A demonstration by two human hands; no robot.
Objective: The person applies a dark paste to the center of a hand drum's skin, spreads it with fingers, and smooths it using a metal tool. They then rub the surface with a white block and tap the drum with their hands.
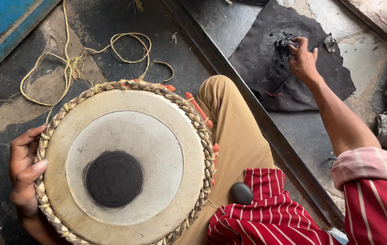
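Your left hand (25, 174) grips the rim of the drum (123, 163), which rests against your knee. Its black centre patch (114, 179) looks partly built. Your right hand (303, 61) has its fingers pinched on black paste (284, 44) lying on the dark sheet (266, 68).

Premises: a floor-level drum-maker's workshop. Evidence: a hand drum (123, 165) with braided rim under work, black paste on a dark sheet (288, 68), loose cord (112, 50), a smooth polishing stone (241, 193), stained concrete floor (3, 122).
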